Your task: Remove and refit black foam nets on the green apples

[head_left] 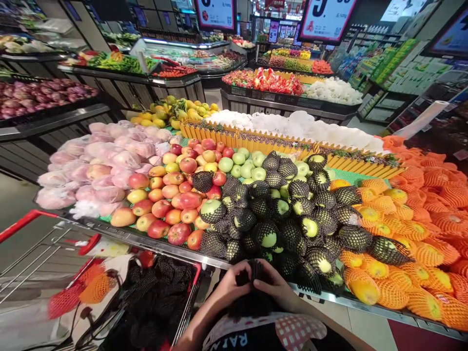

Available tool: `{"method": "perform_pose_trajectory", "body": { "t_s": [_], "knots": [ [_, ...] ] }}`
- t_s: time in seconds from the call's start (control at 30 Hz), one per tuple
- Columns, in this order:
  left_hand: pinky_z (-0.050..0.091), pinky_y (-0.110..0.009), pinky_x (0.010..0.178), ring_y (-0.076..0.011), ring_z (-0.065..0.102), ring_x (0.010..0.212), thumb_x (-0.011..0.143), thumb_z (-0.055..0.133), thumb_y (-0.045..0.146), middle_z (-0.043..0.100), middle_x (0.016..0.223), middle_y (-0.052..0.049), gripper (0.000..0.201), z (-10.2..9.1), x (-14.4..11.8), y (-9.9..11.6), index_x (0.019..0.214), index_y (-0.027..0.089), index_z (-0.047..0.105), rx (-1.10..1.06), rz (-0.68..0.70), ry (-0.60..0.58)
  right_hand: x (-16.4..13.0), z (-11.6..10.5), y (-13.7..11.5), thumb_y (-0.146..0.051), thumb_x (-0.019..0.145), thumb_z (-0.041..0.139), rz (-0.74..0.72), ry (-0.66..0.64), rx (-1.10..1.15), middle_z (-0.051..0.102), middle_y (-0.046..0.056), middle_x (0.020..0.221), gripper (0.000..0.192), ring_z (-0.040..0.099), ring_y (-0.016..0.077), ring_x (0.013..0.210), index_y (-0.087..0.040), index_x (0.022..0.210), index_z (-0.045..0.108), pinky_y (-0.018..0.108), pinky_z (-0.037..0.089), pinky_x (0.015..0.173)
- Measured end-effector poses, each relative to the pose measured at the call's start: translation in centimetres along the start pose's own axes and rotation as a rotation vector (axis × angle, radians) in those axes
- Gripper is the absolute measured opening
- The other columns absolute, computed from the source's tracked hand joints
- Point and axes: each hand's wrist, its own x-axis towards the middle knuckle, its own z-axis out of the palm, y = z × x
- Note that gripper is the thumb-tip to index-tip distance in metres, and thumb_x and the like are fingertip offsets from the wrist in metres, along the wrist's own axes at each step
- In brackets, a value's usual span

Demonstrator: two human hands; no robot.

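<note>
My left hand (234, 283) and my right hand (272, 282) meet at the front edge of the fruit display. The fingers of both are closed on a black foam net sleeve (255, 269) between them. Whether anything is inside the sleeve I cannot make out. Just beyond my hands lies a heap of green apples in black nets (268, 235). Red apples (171, 208) are piled to the left of it, and bare green apples (248, 165) lie farther back. One black net (203, 181) rests among the red apples.
A shopping cart (36, 212) stands at the lower left, holding a heap of black nets (157, 287) and an orange net (97, 287). Pink-wrapped fruit (106, 156) lies left on the display; orange-netted fruit (398, 243) lies right. A yellow picket divider (256, 139) runs behind.
</note>
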Motion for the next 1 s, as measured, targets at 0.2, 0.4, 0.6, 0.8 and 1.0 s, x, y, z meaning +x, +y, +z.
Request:
{"method": "perform_pose_trajectory", "body": {
  "t_s": [0.2, 0.4, 0.6, 0.8, 1.0],
  "knots": [
    [0.041, -0.031, 0.087, -0.0205, 0.058, 0.097, 0.073, 0.073, 0.023, 0.064, 0.100, -0.001, 0.046, -0.6, 1.3, 2.6, 0.116, 0.022, 0.055, 0.158, 0.022, 0.094, -0.5, -1.2, 0.2, -0.048, 0.077, 0.081, -0.059, 0.191, -0.110, 0.062, -0.001, 0.086, 0.031, 0.057, 0.0170, 0.083, -0.021, 0.085, 0.067, 0.031, 0.046, 0.081],
    [0.041, -0.029, 0.076, -0.0194, 0.057, 0.085, 0.079, 0.073, 0.041, 0.066, 0.088, -0.001, 0.026, -1.9, 2.6, 3.8, 0.090, 0.018, 0.069, 0.465, -0.060, -0.178, -1.0, -1.4, -0.2, -0.047, 0.073, 0.084, -0.207, 0.372, -0.123, 0.065, 0.003, 0.099, 0.032, 0.058, 0.0206, 0.095, -0.020, 0.075, 0.067, 0.032, 0.044, 0.089],
    [0.041, -0.028, 0.071, -0.0176, 0.057, 0.080, 0.081, 0.072, 0.041, 0.065, 0.086, -0.001, 0.023, -3.5, 4.0, 6.3, 0.080, 0.018, 0.069, 0.557, 0.011, -0.433, -0.5, 0.0, 0.3, -0.057, 0.076, 0.078, -0.202, 0.463, 0.088, 0.059, -0.002, 0.080, 0.037, 0.053, 0.0150, 0.076, -0.023, 0.086, 0.067, 0.026, 0.046, 0.073],
    [0.043, -0.031, 0.081, -0.0204, 0.057, 0.088, 0.079, 0.074, 0.050, 0.064, 0.093, -0.006, 0.038, -6.2, 5.6, 8.9, 0.071, 0.016, 0.059, 0.287, 0.162, -0.120, 2.2, 2.3, -0.3, -0.064, 0.071, 0.079, -0.189, 0.376, 0.076, 0.056, -0.002, 0.070, 0.046, 0.048, 0.0131, 0.066, -0.021, 0.082, 0.069, 0.025, 0.042, 0.063],
    [0.037, -0.026, 0.066, -0.0144, 0.052, 0.070, 0.082, 0.067, 0.030, 0.062, 0.071, 0.002, 0.015, -7.7, 6.9, 8.3, 0.077, 0.017, 0.063, 0.535, 0.042, -0.302, 2.9, 3.2, 1.6, -0.056, 0.071, 0.082, -0.249, 0.478, -0.003, 0.062, 0.001, 0.071, 0.040, 0.054, 0.0167, 0.071, -0.019, 0.074, 0.071, 0.028, 0.045, 0.068]
  ]
}}
